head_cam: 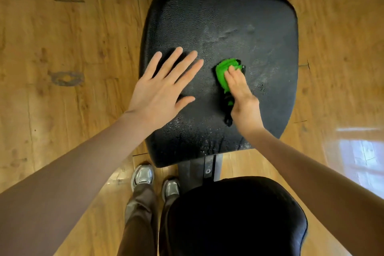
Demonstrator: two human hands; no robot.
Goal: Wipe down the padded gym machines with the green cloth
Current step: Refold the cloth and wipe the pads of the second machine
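Left hand: ours, fingers spread flat over the black seat pad, holding nothing.
Right hand: we press the green cloth down mid-pad.
Floor: wood, around the pad.

One head view, looking almost straight down on the seat pad.

The camera sits on my head and faces forward and down, close over the pad, which fills the middle of the frame. My forearms run in from the bottom corners to my left hand and right hand over the pad. Below the pad show my shoes and a second pad; wood floor lies on both sides. The wide lens bends the edges.
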